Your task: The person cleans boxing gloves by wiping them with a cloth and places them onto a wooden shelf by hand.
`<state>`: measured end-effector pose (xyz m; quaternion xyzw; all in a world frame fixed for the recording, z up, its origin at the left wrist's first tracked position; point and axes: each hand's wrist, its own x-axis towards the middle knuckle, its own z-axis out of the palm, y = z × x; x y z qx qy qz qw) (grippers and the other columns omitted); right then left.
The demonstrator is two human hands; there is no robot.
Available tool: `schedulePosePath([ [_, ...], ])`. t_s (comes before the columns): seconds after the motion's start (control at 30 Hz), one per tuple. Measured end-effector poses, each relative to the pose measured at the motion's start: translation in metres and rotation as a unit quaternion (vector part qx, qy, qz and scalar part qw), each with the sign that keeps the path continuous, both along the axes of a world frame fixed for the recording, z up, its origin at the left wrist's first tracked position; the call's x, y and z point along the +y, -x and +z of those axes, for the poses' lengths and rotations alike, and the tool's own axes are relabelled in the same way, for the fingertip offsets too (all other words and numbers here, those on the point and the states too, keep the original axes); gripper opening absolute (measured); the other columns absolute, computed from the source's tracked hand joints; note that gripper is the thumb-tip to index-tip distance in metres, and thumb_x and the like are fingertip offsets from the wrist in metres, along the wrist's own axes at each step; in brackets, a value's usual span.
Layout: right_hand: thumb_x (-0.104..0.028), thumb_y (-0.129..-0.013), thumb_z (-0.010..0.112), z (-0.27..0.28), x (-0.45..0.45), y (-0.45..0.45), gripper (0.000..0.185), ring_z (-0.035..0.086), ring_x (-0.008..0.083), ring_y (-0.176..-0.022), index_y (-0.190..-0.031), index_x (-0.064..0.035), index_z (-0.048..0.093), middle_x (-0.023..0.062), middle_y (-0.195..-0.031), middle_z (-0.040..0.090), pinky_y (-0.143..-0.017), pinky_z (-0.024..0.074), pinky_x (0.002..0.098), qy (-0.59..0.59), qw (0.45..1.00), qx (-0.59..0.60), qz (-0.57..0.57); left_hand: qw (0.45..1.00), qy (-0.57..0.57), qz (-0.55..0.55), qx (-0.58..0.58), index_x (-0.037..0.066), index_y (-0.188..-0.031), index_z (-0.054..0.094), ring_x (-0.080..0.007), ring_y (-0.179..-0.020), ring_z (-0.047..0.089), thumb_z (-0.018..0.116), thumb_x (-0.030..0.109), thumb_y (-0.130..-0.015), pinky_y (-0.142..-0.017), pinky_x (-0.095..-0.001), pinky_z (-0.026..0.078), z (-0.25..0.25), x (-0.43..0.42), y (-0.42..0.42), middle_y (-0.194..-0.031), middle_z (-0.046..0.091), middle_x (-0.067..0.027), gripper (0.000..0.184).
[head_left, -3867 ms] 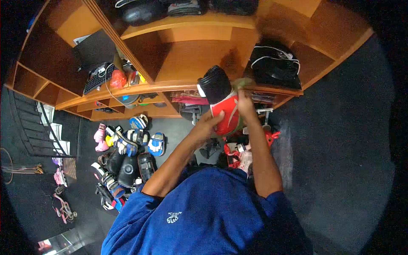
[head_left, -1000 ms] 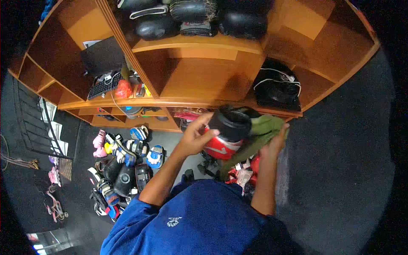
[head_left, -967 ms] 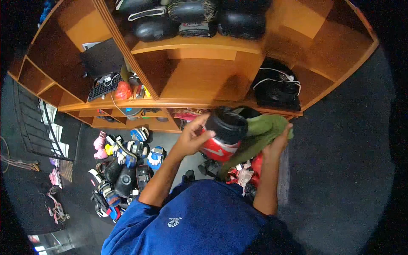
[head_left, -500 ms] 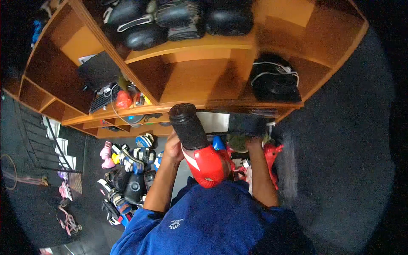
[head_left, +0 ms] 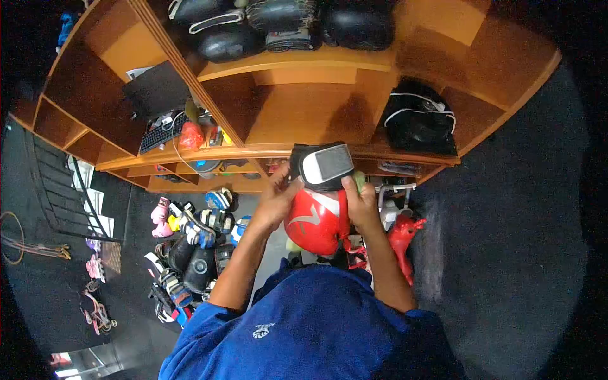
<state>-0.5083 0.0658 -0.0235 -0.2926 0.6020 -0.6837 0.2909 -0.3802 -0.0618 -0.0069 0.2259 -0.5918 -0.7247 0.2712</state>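
Note:
In front of my chest is a red boxing glove (head_left: 311, 225) with a white stripe, its palm end pointing down toward me. Its black cuff sits at the top, and the wrist strap (head_left: 328, 166), with a white and grey patch, lies folded across it. My left hand (head_left: 278, 199) is closed on the left side of the cuff, fingers partly hidden behind it. On the right side, my right hand (head_left: 360, 201) pinches the cuff and strap, its thumb on the lower right corner.
Ahead stands a wooden shelf unit (head_left: 297, 151) with black boxing gloves (head_left: 231, 43) on top and a black bag-like item (head_left: 420, 120) at right. A keyboard (head_left: 163, 132) sits at left. Pads (head_left: 199, 272) and gloves are heaped on the floor at left; a red object (head_left: 402, 244) is at right.
The strap, stretched out to the right before, is now folded over the cuff. My right hand has come in to the glove, and the glove has turned and moved slightly up.

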Motion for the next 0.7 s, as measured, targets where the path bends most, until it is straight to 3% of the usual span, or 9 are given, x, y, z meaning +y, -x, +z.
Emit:
schedulePosePath([
  [0.1, -0.021, -0.093, 0.051, 0.004, 0.009, -0.010, 0.025, 0.057, 0.0156, -0.070, -0.087, 0.0017, 0.061, 0.0026, -0.076, 0.063, -0.065, 0.0451, 0.0308, -0.056, 0.973, 0.206, -0.090, 0.996, 0.042, 0.065, -0.037, 0.001, -0.118, 0.053, -0.0142, -0.101, 0.053, 0.056, 0.009, -0.089, -0.091, -0.0288, 0.041, 0.005, 0.005, 0.000, -0.110, 0.059, -0.0059, 0.030],
  [0.17, -0.021, -0.094, 0.048, -0.005, 0.009, -0.011, 0.026, 0.059, 0.0163, -0.078, -0.092, 0.0020, 0.061, 0.0058, -0.084, 0.064, -0.071, 0.0452, 0.0310, -0.006, 0.967, 0.194, -0.167, 0.998, 0.018, 0.068, -0.008, 0.000, -0.115, 0.054, -0.0136, -0.098, 0.053, 0.057, 0.009, -0.089, -0.090, -0.0290, 0.041, 0.012, 0.012, 0.001, -0.107, 0.060, -0.0060, 0.027],
  [0.27, -0.026, -0.097, 0.042, -0.015, 0.009, 0.001, 0.034, 0.054, 0.0161, -0.095, -0.114, 0.0000, 0.055, 0.0084, -0.104, 0.060, -0.084, 0.0419, 0.0299, -0.037, 0.989, 0.069, -0.127, 0.983, 0.170, 0.049, -0.049, -0.003, -0.109, 0.055, -0.0209, -0.096, 0.058, 0.060, 0.014, -0.086, -0.087, -0.0303, 0.043, 0.012, 0.014, 0.005, -0.103, 0.062, -0.0155, 0.029],
  [0.37, -0.026, -0.096, 0.042, -0.027, 0.006, 0.009, 0.039, 0.051, 0.0235, -0.111, -0.129, -0.0044, 0.043, 0.0100, -0.123, 0.053, -0.098, 0.0388, 0.0385, 0.152, 0.966, -0.193, -0.084, 0.950, 0.293, 0.048, -0.097, -0.005, -0.108, 0.055, -0.0275, -0.100, 0.058, 0.065, 0.020, -0.082, -0.089, -0.0339, 0.043, 0.006, 0.011, 0.013, -0.103, 0.062, -0.0198, 0.038],
  [0.47, -0.024, -0.096, 0.042, -0.030, 0.015, 0.021, 0.040, 0.049, 0.0257, -0.116, -0.131, -0.0049, 0.042, 0.0110, -0.128, 0.050, -0.101, 0.0377, 0.0411, 0.243, 0.922, -0.300, 0.033, 0.974, 0.199, -0.093, -0.061, -0.004, -0.118, 0.052, -0.0232, -0.111, 0.052, 0.064, 0.021, -0.084, -0.098, -0.0334, 0.037, 0.013, 0.006, 0.018, -0.115, 0.058, -0.0168, 0.043],
  [0.53, -0.023, -0.095, 0.044, -0.033, 0.016, 0.022, 0.040, 0.050, 0.0258, -0.115, -0.131, -0.0047, 0.041, 0.0111, -0.127, 0.051, -0.100, 0.0382, 0.0400, 0.225, 0.916, -0.330, 0.027, 0.977, 0.196, -0.035, -0.074, -0.004, -0.112, 0.052, -0.0200, -0.105, 0.054, 0.064, 0.016, -0.084, -0.093, -0.0315, 0.040, 0.010, 0.017, 0.022, -0.108, 0.059, -0.0152, 0.036],
  [0.6, -0.024, -0.094, 0.047, -0.023, 0.011, 0.018, 0.037, 0.055, 0.0255, -0.105, -0.125, -0.0028, 0.048, 0.0121, -0.118, 0.057, -0.094, 0.0420, 0.0358, 0.107, 0.972, -0.178, -0.108, 0.979, 0.199, -0.012, -0.031, -0.003, -0.110, 0.052, -0.0196, -0.102, 0.055, 0.065, 0.015, -0.083, -0.090, -0.0310, 0.041, -0.017, 0.019, 0.035, -0.105, 0.060, -0.0148, 0.035],
  [0.63, -0.024, -0.094, 0.047, -0.030, 0.012, 0.023, 0.037, 0.055, 0.0255, -0.105, -0.125, -0.0028, 0.048, 0.0121, -0.118, 0.057, -0.094, 0.0420, 0.0358, 0.104, 0.973, -0.179, -0.104, 0.979, 0.194, 0.056, -0.035, -0.003, -0.108, 0.052, -0.0285, -0.098, 0.057, 0.065, 0.017, -0.082, -0.086, -0.0351, 0.043, -0.028, 0.019, 0.040, -0.100, 0.061, -0.0194, 0.036],
  [0.7, -0.027, -0.094, 0.048, -0.057, 0.020, 0.039, 0.035, 0.059, 0.0240, -0.094, -0.116, 0.0006, 0.054, 0.0116, -0.107, 0.062, -0.086, 0.0447, 0.0329, -0.161, 0.933, 0.300, -0.112, 0.973, 0.188, 0.124, -0.043, -0.002, -0.107, 0.052, -0.0374, -0.095, 0.059, 0.066, 0.020, -0.081, -0.083, -0.0392, 0.046, -0.045, 0.015, 0.040, -0.096, 0.061, -0.0239, 0.037],
])
